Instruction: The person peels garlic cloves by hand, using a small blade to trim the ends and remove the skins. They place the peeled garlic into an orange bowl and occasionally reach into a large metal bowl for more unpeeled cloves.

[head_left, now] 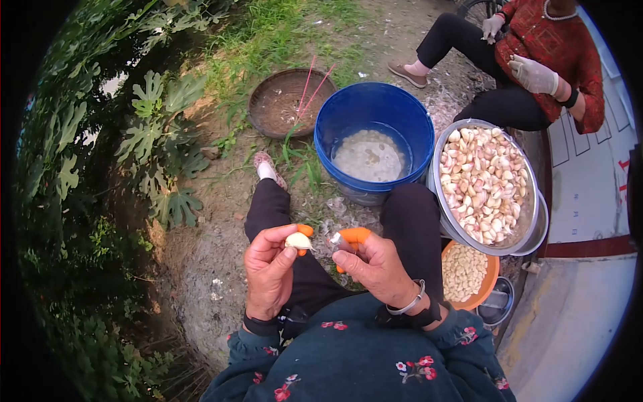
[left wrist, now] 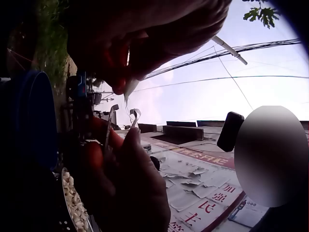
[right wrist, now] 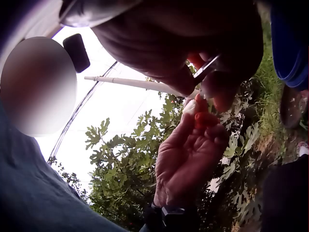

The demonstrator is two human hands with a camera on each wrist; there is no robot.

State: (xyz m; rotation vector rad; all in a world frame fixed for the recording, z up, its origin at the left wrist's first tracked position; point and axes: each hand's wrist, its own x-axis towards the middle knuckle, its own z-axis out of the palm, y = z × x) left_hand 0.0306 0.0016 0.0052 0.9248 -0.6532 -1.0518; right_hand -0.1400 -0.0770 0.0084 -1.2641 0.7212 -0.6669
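Note:
In the head view my left hand [head_left: 269, 278] pinches a pale garlic clove [head_left: 299, 241] between thumb and fingers, in front of my lap. My right hand [head_left: 383, 269], a short gap to its right, grips a small thin metal blade [right wrist: 206, 69] between thumb and fingers, best seen in the right wrist view. A curl of garlic skin [left wrist: 134, 116] stands beside the thumb of that hand in the left wrist view. Orange finger covers [head_left: 355, 235] sit on some fingers of both hands. The clove [right wrist: 190, 107] shows close to the blade's side in the right wrist view.
Ahead stands a blue bucket [head_left: 323, 144] with water and pale cloves inside. To the right, a metal bowl [head_left: 534, 201] holds unpeeled cloves, above an orange basin [head_left: 494, 271] of peeled ones. A woven basket [head_left: 273, 100] lies behind; a gloved person [head_left: 552, 60] sits far right.

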